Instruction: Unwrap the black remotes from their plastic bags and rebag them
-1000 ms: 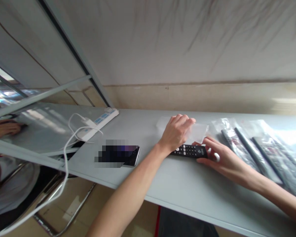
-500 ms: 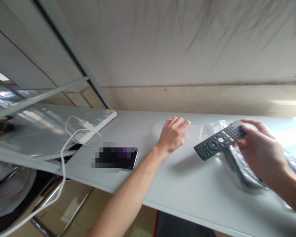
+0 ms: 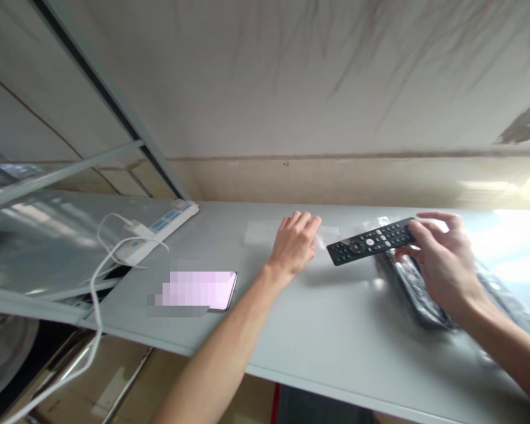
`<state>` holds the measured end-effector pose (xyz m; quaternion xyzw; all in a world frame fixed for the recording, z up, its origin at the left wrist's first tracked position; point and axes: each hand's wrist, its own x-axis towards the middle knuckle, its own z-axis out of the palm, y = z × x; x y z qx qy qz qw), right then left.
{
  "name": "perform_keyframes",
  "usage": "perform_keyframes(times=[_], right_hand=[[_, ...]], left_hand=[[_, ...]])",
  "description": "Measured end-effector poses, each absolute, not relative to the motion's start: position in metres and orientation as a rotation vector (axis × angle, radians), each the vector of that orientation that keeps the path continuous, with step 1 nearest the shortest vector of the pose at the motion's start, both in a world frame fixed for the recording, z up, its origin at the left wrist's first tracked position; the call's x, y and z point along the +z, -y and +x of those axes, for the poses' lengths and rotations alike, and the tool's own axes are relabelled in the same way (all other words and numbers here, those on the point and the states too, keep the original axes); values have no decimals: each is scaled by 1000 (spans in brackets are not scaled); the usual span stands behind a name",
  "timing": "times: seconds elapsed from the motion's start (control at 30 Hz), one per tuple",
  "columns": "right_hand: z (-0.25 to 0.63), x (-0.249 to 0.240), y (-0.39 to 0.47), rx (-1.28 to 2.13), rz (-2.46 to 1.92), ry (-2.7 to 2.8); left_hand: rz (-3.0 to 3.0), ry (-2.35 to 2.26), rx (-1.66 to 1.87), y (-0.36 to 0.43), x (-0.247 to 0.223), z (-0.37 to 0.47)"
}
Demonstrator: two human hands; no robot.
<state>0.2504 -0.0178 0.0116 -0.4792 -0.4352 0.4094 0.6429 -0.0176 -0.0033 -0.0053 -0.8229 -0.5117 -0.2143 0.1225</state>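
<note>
My right hand [image 3: 446,265] grips a black remote control [image 3: 371,240] by one end, its buttons facing up and its other end pointing left. It is held above the grey tabletop. My left hand [image 3: 295,241] is closed with curled fingers over a clear plastic bag [image 3: 260,233], which shows faintly on both sides of it. The remote's free end is just right of that hand, with a small gap. Beneath and behind my right hand lie dark remotes in clear plastic wrapping [image 3: 417,294], partly covered by it.
A phone [image 3: 223,291] with a lit, blurred screen lies left of my left forearm. Behind it is a white power strip [image 3: 170,227] with a plugged-in charger and white cable [image 3: 98,318] hanging over the front edge. A metal frame [image 3: 128,126] rises at left; a wall stands behind.
The remote has moved left towards my left hand and turned closer to level. My left hand stays closed over the plastic. The phone screen has gone from dark to bright.
</note>
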Motion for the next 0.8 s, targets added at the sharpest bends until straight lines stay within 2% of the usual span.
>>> perform_keyframes(times=[0.4, 0.57, 0.8], right_hand=[[262, -1, 8, 797, -1101, 958], [258, -4, 10, 819, -1101, 951], [251, -2, 17, 883, -1133, 1034]], left_hand=[[-2437, 1535, -637, 5, -7, -16], [-2551, 1451, -522, 10, -7, -11], [-2610, 1411, -546, 13, -6, -7]])
